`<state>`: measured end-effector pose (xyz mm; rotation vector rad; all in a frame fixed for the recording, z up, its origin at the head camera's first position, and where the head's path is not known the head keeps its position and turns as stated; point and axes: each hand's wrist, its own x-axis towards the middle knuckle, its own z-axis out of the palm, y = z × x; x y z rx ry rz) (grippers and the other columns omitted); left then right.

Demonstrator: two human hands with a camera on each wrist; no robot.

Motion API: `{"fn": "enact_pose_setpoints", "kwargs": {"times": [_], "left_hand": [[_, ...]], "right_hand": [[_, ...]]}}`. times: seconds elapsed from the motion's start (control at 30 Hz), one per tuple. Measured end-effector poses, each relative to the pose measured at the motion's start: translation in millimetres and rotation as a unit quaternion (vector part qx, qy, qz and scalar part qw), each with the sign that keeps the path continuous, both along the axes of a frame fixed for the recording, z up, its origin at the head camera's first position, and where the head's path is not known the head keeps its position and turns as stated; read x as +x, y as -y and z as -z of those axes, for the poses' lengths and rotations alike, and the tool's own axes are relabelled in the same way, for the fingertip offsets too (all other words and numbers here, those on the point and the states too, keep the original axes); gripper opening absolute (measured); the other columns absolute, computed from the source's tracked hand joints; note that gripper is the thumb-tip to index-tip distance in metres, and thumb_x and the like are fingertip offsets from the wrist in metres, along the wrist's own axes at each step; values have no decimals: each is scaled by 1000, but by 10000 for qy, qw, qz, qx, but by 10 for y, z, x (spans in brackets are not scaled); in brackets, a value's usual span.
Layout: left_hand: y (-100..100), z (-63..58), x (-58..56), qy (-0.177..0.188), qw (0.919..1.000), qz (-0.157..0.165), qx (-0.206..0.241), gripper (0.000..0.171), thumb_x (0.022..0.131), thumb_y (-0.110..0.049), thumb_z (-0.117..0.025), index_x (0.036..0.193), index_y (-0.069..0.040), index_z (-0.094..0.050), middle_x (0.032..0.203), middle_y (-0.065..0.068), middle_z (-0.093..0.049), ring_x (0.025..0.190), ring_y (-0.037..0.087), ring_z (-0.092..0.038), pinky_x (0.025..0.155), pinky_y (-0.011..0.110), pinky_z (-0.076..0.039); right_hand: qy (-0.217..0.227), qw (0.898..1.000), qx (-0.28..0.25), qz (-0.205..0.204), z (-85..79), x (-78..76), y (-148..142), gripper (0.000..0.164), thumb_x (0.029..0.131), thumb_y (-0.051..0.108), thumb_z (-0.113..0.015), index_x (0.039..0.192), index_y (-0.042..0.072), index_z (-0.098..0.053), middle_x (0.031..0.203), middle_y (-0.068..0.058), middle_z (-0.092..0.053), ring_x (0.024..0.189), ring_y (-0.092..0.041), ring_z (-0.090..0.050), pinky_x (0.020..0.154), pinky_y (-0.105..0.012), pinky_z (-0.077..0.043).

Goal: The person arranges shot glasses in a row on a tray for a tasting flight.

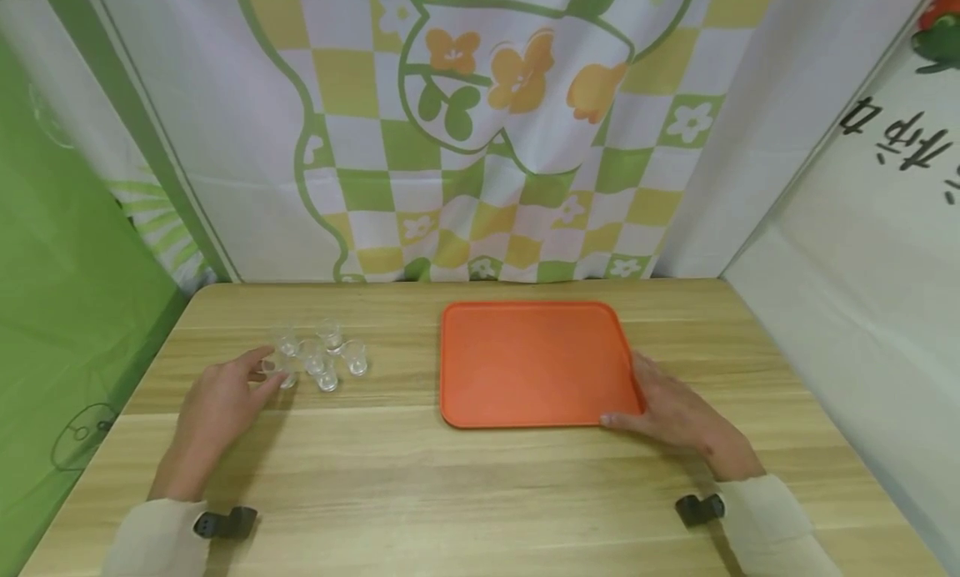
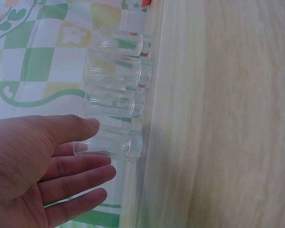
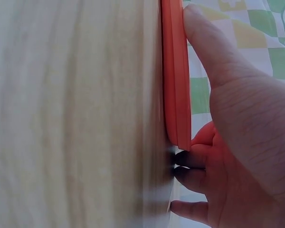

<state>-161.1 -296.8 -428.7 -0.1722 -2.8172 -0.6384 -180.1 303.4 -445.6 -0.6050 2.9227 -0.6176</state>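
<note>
Several small clear shot glasses (image 1: 327,375) stand upright in a cluster on the left part of the table. My left hand (image 1: 223,398) is at the leftmost shot glass (image 2: 111,144), its thumb in front of the rim and the index finger partly seen through the glass. The other fingers extend loosely beside it; whether they press on the glass is unclear. To the right lies an orange rectangular tray (image 1: 532,364), flat on the wood. My right hand (image 1: 671,406) grips its near right corner, thumb along the front rim, fingers at the right side.
The wooden table (image 1: 450,485) ends at the back against a checkered, flower-printed curtain (image 1: 480,160). Green fabric (image 1: 67,268) hangs on the left, and a white sheet with writing (image 1: 862,252) on the right. Small black devices are worn at both wrists.
</note>
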Motion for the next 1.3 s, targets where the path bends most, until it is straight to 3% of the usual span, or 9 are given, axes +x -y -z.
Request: {"fn": "enact_pose_setpoints", "kwargs": {"times": [0.33, 0.57, 1.0, 1.3], "left_hand": [[0, -47, 39, 62, 10000, -76, -19, 46, 99, -26, -70, 131, 6, -62, 103, 27, -72, 84, 47, -70, 69, 61, -56], [-31, -162, 43, -521, 9986, -59, -104, 43, 97, -25, -71, 126, 6, -65, 99, 26, -73, 78, 47, -70, 66, 60, -54], [-203, -380, 48, -1146, 9933, 66, -123, 41, 93, -21, -74, 122, 7, -67, 96, 24, -74, 72, 44, -72, 53, 53, -54], [-353, -476, 10, -1324, 9908, 283, -55, 40, 91, -19, -77, 121, 6, -68, 94, 21, -75, 73, 41, -72, 61, 56, -56]], "right_hand": [[180, 9998, -29, 32, 11, -3, 12, 118, 90, 63, -71, 161, -8, -9, 163, -33, -18, 148, -52, -20, 113, -71, -22], [213, 9998, 15, 38, -14, 5, 15, 117, 91, 63, -70, 160, -10, -9, 163, -33, -18, 148, -52, -20, 113, -73, -22], [174, 9998, -32, 48, 16, 1, -9, 117, 90, 62, -71, 160, -9, -9, 163, -33, -18, 148, -52, -21, 113, -72, -22], [109, 9999, -10, 16, 2, 3, -11, 117, 91, 59, -72, 159, -12, -9, 162, -36, -18, 146, -54, -23, 113, -72, -23]]}}
